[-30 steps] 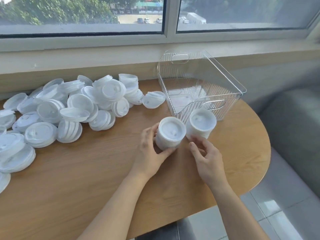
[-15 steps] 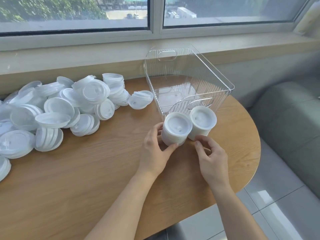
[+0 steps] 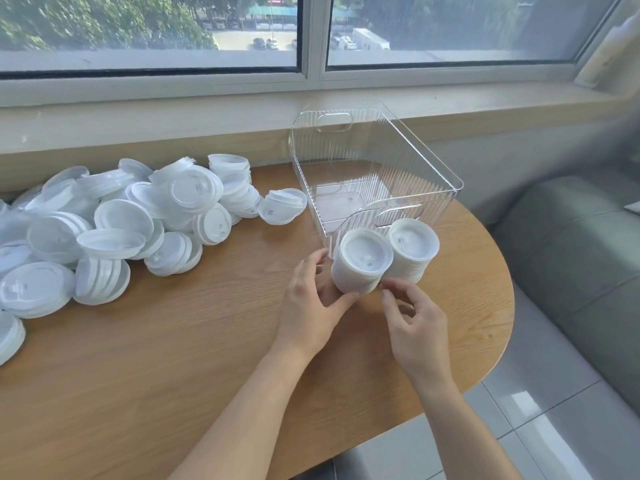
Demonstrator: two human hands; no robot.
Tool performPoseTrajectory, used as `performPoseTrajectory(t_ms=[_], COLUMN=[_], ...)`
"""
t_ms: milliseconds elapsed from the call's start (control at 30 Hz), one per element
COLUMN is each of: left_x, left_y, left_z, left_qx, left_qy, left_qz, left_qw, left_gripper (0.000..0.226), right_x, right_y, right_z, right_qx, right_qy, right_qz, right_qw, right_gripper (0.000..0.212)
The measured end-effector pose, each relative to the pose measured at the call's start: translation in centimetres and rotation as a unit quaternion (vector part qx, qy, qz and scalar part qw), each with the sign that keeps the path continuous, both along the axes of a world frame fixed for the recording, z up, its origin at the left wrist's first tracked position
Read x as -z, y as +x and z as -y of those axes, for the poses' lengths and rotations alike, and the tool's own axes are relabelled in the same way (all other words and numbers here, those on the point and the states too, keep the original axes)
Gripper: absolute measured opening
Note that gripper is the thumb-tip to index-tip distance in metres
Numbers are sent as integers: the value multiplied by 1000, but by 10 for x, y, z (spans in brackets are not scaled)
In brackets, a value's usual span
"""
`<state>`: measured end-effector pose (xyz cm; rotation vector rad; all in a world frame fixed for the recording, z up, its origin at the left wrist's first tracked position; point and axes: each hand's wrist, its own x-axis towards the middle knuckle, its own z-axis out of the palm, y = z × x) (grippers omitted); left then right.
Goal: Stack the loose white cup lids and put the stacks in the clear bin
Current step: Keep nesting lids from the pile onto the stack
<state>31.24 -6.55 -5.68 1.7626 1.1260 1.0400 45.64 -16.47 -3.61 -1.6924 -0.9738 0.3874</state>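
Two stacks of white cup lids stand side by side on the wooden table (image 3: 173, 358), just in front of the clear bin (image 3: 429, 199). My left hand (image 3: 311, 306) grips the left stack (image 3: 362, 261), thumb at its front and fingers round its left side. The right stack (image 3: 412, 249) touches the left one and the bin's near wall. My right hand (image 3: 415, 317) hovers below the two stacks with curled fingers, its fingertips near the left stack's base; contact is unclear. The bin holds nothing that I can see.
A big heap of loose lids (image 3: 114, 230) covers the table's left half. One lid (image 3: 282, 207) lies apart beside the bin. A window sill (image 3: 207, 109) runs behind. The table's rounded edge is at right, with a grey sofa (image 3: 571, 254) beyond.
My left hand slid the left stack rightward and toward the bin until it met the right stack. My right hand stayed close below the stacks.
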Motion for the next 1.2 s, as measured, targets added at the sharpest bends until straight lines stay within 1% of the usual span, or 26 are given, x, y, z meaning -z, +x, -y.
performPoseTrajectory(t_ms=[233, 333, 600, 700, 833, 967, 1200], left_x=[-15, -21, -15, -13, -8, -3, -3], left_y=[-58, -91, -191, -223, -258, -282, -295], left_z=[-2, -6, -5, -4, -5, -8, -23], left_qx=[-44, -70, -158, -191, -221, -237, -253], left_qy=[32, 45, 69, 66, 69, 57, 74], left_qz=[-6, -3, -49, -64, -73, -85, -102], left_qw=[999, 997, 984, 977, 970, 966, 959], left_gripper=[84, 83, 78, 81, 85, 85, 83], right_x=[-9, -13, -16, -15, -11, -4, 1], right_y=[-50, -75, -148, -173, -206, -232, -258], right_z=[-12, -27, -71, -85, -101, -114, -142], right_qx=[-84, -124, -232, -263, -293, -315, -307], right_qy=[-6, -5, -6, -17, -19, -18, 12], right_qz=[32, 41, 79, 89, 105, 99, 107], right_qw=[996, 991, 970, 961, 950, 944, 946], right_gripper=[17, 22, 39, 42, 41, 40, 39])
